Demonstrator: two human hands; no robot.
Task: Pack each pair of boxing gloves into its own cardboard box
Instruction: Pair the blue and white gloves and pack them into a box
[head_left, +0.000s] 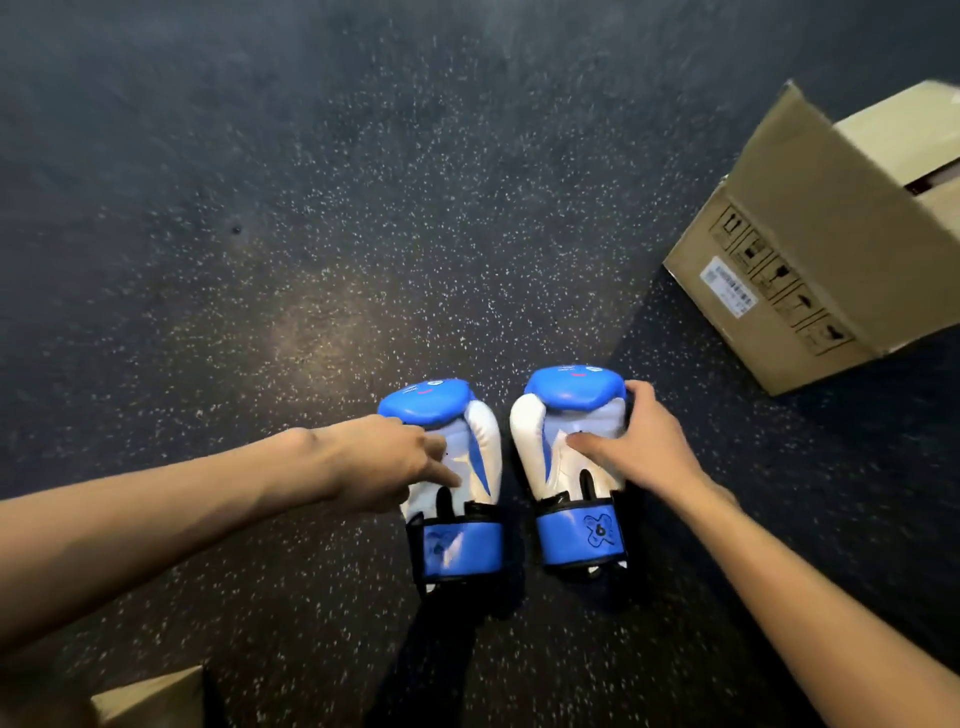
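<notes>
Cuffs nearest, right hand is clasping the right glove. Left hand, half-curled, is seemingly only touching the left glove. Box is sitting rightward.

Glossy smooth synthetic-leather gloves; matt cardboard box; rough speckled floor

A gym or sports-shop floor: dark speckled rubber flooring (the kind laid in gyms), boxing gloves and shipping cartons.
</notes>
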